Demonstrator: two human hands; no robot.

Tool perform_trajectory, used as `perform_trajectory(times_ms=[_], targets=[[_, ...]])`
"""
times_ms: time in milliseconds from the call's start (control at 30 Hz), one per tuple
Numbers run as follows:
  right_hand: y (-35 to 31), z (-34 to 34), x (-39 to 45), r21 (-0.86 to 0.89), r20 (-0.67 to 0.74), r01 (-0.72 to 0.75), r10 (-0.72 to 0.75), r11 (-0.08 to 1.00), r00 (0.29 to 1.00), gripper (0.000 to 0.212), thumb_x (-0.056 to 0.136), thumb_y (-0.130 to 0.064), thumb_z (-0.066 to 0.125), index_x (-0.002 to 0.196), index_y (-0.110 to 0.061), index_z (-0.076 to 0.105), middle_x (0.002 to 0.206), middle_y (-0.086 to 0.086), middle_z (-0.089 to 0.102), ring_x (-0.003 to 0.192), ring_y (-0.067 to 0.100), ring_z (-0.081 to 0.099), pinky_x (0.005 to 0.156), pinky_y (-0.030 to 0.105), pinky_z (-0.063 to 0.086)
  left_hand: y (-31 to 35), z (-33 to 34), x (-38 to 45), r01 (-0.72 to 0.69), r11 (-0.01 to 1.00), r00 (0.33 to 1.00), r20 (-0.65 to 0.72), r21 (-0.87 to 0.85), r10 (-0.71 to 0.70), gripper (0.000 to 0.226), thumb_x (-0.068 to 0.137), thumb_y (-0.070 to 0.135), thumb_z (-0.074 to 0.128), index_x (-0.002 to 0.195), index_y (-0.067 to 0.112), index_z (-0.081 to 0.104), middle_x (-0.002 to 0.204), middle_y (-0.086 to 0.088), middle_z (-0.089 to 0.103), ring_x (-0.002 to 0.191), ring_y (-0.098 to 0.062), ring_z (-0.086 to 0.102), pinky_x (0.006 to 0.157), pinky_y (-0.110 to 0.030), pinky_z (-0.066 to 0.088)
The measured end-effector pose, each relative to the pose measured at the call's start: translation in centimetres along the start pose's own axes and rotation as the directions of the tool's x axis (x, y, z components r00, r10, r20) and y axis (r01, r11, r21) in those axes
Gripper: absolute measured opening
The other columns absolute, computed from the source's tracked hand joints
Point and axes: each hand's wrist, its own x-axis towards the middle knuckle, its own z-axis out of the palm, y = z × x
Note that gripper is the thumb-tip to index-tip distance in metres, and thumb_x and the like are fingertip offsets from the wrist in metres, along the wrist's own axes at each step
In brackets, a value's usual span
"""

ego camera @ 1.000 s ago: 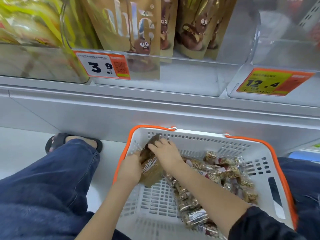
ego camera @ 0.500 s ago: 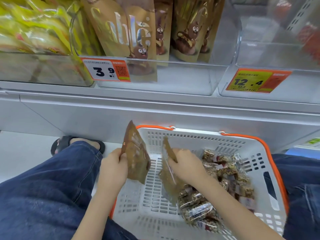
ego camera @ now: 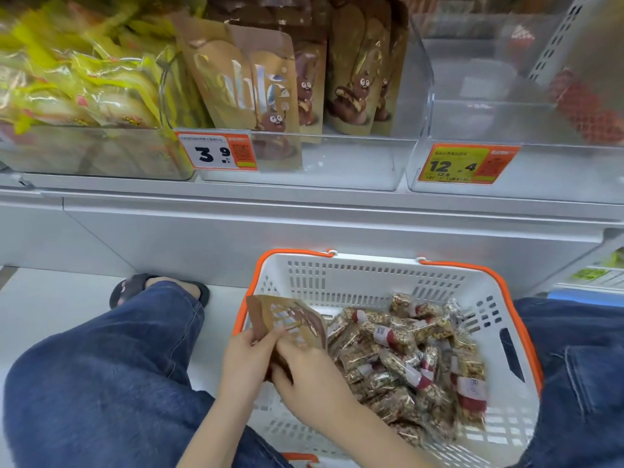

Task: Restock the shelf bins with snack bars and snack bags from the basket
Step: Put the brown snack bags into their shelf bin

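Brown snack bags [ego camera: 287, 324] are pinched together between left hand [ego camera: 248, 361] and right hand [ego camera: 312, 376] above the basket [ego camera: 341, 275]; slick foil could slip free.

Both hands, left [ego camera: 244, 361] and right [ego camera: 312, 383], grip brown snack bags [ego camera: 290, 324] above the basket [ego camera: 371, 275] of snack bars [ego camera: 412, 363].

The shelf [ego camera: 304, 197] carries three clear bins side by side. The middle bin [ego camera: 337, 163] holds upright brown snack bags; left of it a bin [ego camera: 101, 153] of yellow packets, right of it a mostly bare bin [ego camera: 540, 170]. Below the middle bin, the white floor [ego camera: 50, 298] bears the basket [ego camera: 337, 275].
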Motion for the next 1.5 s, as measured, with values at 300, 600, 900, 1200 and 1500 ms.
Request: perform_trajectory(times_ms=[300,600,900,1200,1500], targets=[[3.8,-11.0,1.3,0.306,-0.087,-0.16,0.195,0.939,0.977,0.089,0.067,-0.056,0.076,0.139,-0.05,0.024,0.138,-0.026,0.036,0.123,-0.006,0.035,0.101,0.023,0.031,3.7,-2.9,0.2,-0.477,0.608,0.849,0.156,0.634,0.504,0.019,0.086,0.033,0.066,0.071,0.027,0.056,0.053,0.012,0.054,0.054,-0.004,0.052,0.048,-0.021,0.032],[3.8,-13.5,1.8,0.534,0.1,-0.159,0.125,0.831,0.987,0.012,0.081,-0.012,0.073,0.081,-0.022,0.067,0.069,-0.014,0.07,0.068,0.0,0.065,0.067,0.017,0.05,5.8,-1.2,-1.0,-0.707,0.615,0.702,0.246,0.35,0.668,0.057,0.069,0.071,0.059,0.057,0.016,0.057,0.051,0.001,0.055,0.05,-0.015,0.051,0.05,-0.026,0.038],[1.8,-17.1,0.6,0.43,-0.147,-0.142,0.224,0.891,0.963,0.016,0.086,-0.019,0.069,0.072,-0.01,0.071,0.065,-0.002,0.07,0.059,0.003,0.059,0.06,0.022,0.047,10.9,-2.9,0.0,-0.797,0.587,0.586,0.424,0.145,0.691,0.031,0.056,0.057,0.07,0.083,0.043,0.064,0.076,0.019,0.068,0.07,0.004,0.06,0.064,-0.014,0.046],[-8.8,-29.3,5.4,0.231,-0.933,0.582,0.009,0.78,0.359,0.031,0.089,-0.02,0.066,0.062,-0.008,0.058,0.045,-0.008,0.043,0.042,0.012,0.034,0.045,0.035,0.038,18.2,-4.0,4.1,-0.862,0.344,0.396,0.071,0.373,0.915,0.031,0.081,0.048,0.055,0.103,0.027,0.062,0.103,0.015,0.065,0.1,-0.004,0.056,0.086,-0.012,0.036],[-5.4,-26.2,15.2,-0.288,-0.895,0.379,-0.388,0.879,0.221,0.031,0.084,0.003,0.06,0.109,-0.011,0.071,0.101,-0.01,0.067,0.091,0.007,0.066,0.08,0.022,0.052,21.7,-0.8,8.0,-0.861,0.136,0.285,0.244,0.491,0.927,0.056,0.083,0.055,0.043,0.12,0.015,0.058,0.118,-0.001,0.062,0.116,-0.021,0.053,0.097,-0.034,0.042]])
